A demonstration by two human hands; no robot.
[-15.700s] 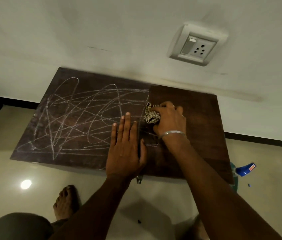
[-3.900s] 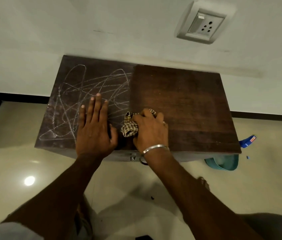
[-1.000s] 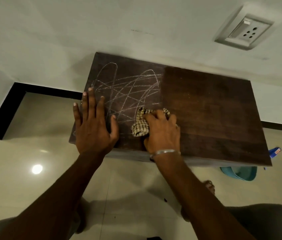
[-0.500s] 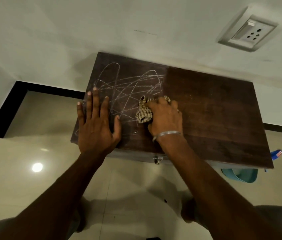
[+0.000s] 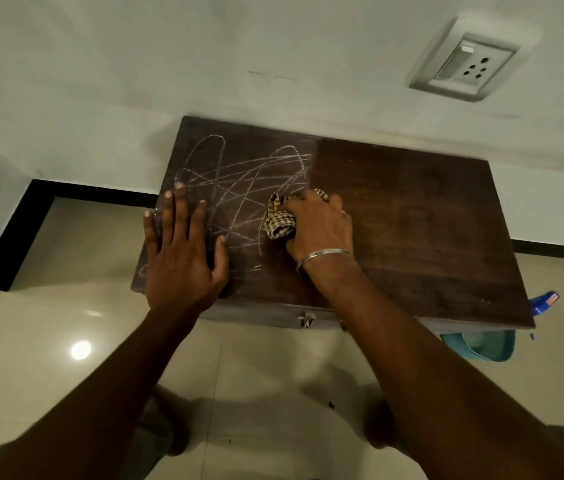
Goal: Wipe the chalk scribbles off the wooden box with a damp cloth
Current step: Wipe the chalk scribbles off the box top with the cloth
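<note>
While round cloth (image 5: pixel 278 221), right grip (image 5: pixel 322 226) tight

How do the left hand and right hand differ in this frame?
The left hand lies flat with straight, spread fingers; the right hand is curled round the cloth. The left hand lies on the scribbles, while the right hand sits at their border with clean wood. The right hand's wrist wears a bangle; the left hand's is bare. Both rest on the box.
</note>
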